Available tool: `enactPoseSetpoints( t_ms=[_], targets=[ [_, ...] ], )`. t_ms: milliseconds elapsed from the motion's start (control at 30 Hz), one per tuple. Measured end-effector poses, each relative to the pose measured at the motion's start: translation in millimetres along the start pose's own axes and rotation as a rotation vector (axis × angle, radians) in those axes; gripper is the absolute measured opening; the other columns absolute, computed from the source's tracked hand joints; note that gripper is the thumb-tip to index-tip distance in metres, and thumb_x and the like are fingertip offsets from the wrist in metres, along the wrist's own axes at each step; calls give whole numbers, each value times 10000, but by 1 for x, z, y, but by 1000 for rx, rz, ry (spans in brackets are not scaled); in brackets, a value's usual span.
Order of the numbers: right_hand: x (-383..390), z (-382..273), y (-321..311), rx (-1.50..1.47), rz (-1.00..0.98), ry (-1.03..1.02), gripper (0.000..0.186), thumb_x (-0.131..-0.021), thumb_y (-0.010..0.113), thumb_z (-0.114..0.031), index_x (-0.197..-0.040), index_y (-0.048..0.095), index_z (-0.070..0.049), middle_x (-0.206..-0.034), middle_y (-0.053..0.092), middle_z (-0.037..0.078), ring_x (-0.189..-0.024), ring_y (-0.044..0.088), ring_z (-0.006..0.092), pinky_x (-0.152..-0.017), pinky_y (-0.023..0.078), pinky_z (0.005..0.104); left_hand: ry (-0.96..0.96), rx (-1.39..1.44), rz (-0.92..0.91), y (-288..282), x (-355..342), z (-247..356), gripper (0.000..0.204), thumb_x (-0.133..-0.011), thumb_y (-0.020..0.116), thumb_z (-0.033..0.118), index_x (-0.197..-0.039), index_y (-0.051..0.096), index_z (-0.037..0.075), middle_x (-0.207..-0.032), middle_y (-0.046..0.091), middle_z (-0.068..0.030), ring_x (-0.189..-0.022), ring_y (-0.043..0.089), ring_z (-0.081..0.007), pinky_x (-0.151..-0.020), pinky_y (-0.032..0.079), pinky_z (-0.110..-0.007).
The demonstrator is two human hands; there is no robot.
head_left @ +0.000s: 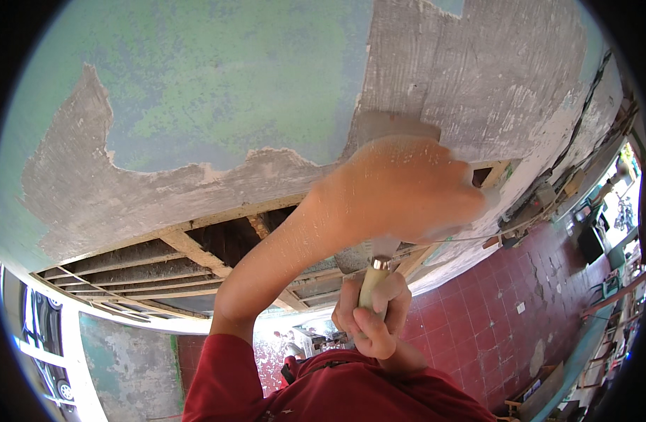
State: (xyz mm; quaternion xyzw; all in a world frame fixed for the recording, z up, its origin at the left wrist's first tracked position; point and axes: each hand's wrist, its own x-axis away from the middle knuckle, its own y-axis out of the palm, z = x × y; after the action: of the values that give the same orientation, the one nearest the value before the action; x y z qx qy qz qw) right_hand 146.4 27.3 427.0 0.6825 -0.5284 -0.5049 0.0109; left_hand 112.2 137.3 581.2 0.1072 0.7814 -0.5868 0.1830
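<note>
My left hand (414, 186) is raised to the ceiling, its fingers curled and blurred by motion. A wide, flat grey scraper blade (397, 126) shows beyond its knuckles, against bare grey ceiling. It looks gripped in that hand, though its held edge is hidden. Lower down, my right hand (372, 320) is closed around the pale handle of a putty knife (379, 266) with a shiny metal collar. That knife points upward, and its blade passes partly behind my left hand. Overhead, the ceiling (224, 77) has peeling green-blue paint beside rough grey patches.
Wooden battens (189, 250) frame a dark opening in the ceiling. A black cable (583, 112) runs along the right side. Below lies a red tiled floor (478, 316), with furniture at the far right. A car (48, 352) stands outside at the left.
</note>
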Motion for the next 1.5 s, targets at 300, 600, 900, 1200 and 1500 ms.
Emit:
enactPoseSetpoints(
  t_ms=[300, 600, 900, 1200, 1500],
  targets=[
    [-6, -1, -7, 32, -81, -6, 138, -872, 436, 15, -904, 361, -96, -594, 460, 115, -392, 308, 50, -328, 292, 216, 11, -20, 11, -3, -4, -2, 188, -855, 591, 273, -850, 542, 92, -518, 511, -126, -509, 570, -321, -450, 425, -413],
    [-10, -3, -4, 71, -53, -18, 148, -835, 445, 32, -888, 372, -85, -564, 470, 110, -412, 322, 57, -345, 288, 211, 85, -22, 105, -1, -5, -7, 189, -860, 592, 260, -883, 542, 80, -514, 502, -119, -502, 572, -319, -459, 432, -424],
    [-9, 0, -8, 124, -101, -57, 139, -845, 423, 16, -901, 354, -90, -575, 459, 107, -410, 296, 58, -334, 309, 218, 61, -21, 112, 0, -3, -4, 188, -863, 597, 259, -887, 536, 82, -492, 472, -114, -502, 575, -317, -438, 425, -424],
    [1, -3, -7, 90, -83, 13, 147, -875, 422, 17, -914, 338, -98, -589, 450, 102, -406, 279, 51, -333, 285, 212, 6, -12, 10, 1, -1, 1, 173, -842, 612, 245, -872, 543, 89, -509, 499, -107, -516, 584, -308, -465, 448, -412],
    [1, 2, -10, 64, -86, -13, 159, -876, 431, 29, -917, 342, -97, -595, 452, 110, -401, 281, 45, -329, 282, 211, -1, -94, 24, 4, 0, 0, 193, -848, 615, 264, -896, 552, 88, -545, 544, -102, -569, 609, -295, -515, 483, -393]
  ],
)
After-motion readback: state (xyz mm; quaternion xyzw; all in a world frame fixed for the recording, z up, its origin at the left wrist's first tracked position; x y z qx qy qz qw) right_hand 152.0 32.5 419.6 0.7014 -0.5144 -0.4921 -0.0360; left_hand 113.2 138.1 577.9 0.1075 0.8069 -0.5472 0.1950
